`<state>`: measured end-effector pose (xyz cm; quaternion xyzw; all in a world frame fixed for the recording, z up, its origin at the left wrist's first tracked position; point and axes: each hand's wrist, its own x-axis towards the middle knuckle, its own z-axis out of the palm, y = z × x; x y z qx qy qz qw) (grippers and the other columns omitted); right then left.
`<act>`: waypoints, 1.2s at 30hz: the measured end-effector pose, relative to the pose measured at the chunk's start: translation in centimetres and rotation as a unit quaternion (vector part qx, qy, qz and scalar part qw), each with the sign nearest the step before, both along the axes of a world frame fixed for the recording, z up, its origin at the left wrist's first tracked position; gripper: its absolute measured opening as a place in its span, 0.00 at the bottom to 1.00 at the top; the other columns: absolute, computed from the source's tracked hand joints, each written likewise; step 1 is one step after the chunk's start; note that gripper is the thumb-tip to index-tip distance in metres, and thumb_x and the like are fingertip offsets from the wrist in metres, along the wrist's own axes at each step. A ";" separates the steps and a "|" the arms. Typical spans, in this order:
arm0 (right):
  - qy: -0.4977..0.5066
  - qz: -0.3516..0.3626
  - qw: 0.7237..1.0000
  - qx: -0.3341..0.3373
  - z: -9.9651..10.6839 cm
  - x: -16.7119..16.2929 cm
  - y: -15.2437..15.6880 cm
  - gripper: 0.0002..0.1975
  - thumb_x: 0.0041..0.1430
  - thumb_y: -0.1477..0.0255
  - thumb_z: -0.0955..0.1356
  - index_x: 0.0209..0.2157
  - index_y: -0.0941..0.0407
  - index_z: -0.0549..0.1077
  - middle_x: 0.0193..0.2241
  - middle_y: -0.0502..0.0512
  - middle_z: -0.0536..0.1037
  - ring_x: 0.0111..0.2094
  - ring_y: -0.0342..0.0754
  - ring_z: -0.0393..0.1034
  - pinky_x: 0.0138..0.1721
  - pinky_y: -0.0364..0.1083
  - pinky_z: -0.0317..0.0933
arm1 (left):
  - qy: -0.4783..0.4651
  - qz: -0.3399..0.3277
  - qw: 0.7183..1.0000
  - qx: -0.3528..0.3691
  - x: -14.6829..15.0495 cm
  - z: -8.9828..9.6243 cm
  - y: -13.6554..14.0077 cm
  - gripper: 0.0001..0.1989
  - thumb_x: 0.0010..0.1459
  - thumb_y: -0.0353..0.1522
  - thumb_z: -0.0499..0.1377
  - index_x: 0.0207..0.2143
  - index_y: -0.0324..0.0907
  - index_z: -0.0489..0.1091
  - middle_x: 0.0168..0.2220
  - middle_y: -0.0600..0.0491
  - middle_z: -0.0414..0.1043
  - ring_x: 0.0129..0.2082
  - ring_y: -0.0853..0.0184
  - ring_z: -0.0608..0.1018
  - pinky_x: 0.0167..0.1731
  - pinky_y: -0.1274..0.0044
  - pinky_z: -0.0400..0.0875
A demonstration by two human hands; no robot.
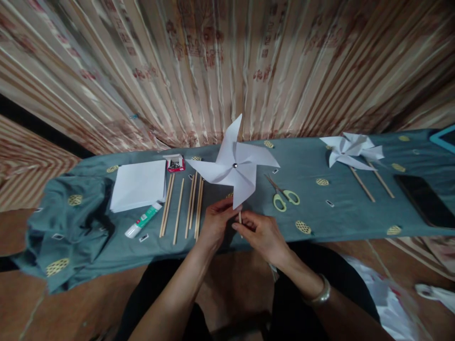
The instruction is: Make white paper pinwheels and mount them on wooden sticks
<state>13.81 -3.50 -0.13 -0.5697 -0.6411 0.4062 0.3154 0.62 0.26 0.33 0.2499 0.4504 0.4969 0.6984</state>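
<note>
One white paper pinwheel (pixel 241 174), centre frame, one silver pin in its middle. Left hand (pixel 217 221): fingers closed on its stick just under the lowest blade, partly hidden. Right hand (pixel 262 232): thumb and fingers pinching the same stick lower down. Right of frame: two pinwheels (pixel 343 153) overlapping, one phone (pixel 425 200). Centre-right: one pair of scissors (pixel 279 202). Centre-left: one paper stack (pixel 138 185), one glue tube (pixel 144 220), one pin box (pixel 175 163), several loose sticks (pixel 178 211), exact count unclear.

We observe a probable home interior, indicated by printed curtains (pixel 199 61), pineapple-patterned cloth (pixel 302 158) and brown floor (pixel 67 312)
</note>
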 end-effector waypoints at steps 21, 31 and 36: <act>-0.355 -0.225 0.907 -0.035 3.9 21.8 6.8 0.12 0.59 0.64 0.67 0.27 0.54 0.76 0.23 0.52 0.79 0.27 0.48 0.72 0.29 0.45 0.57 | -0.017 -0.027 0.999 0.023 0.3 -0.1 0.5 0.22 0.33 0.30 0.76 0.36 0.44 0.82 0.33 0.53 0.81 0.34 0.70 0.78 0.42 0.76 0.69; -0.464 -0.231 0.846 -0.124 2.2 26.5 8.1 0.10 0.55 0.71 0.71 0.21 0.55 0.74 0.20 0.55 0.72 0.24 0.49 0.65 0.31 0.49 0.53 | 0.014 -0.036 0.999 0.029 -0.1 -0.4 0.3 0.21 0.34 0.31 0.75 0.36 0.43 0.81 0.33 0.52 0.81 0.37 0.67 0.78 0.46 0.73 0.69; -0.453 -0.229 0.852 -0.128 2.4 27.1 9.1 0.15 0.51 0.72 0.75 0.15 0.54 0.71 0.16 0.52 0.68 0.19 0.44 0.57 0.29 0.50 0.53 | 0.013 -0.044 0.999 0.024 0.0 -0.4 0.3 0.21 0.35 0.31 0.75 0.37 0.43 0.81 0.33 0.52 0.81 0.37 0.67 0.79 0.45 0.74 0.69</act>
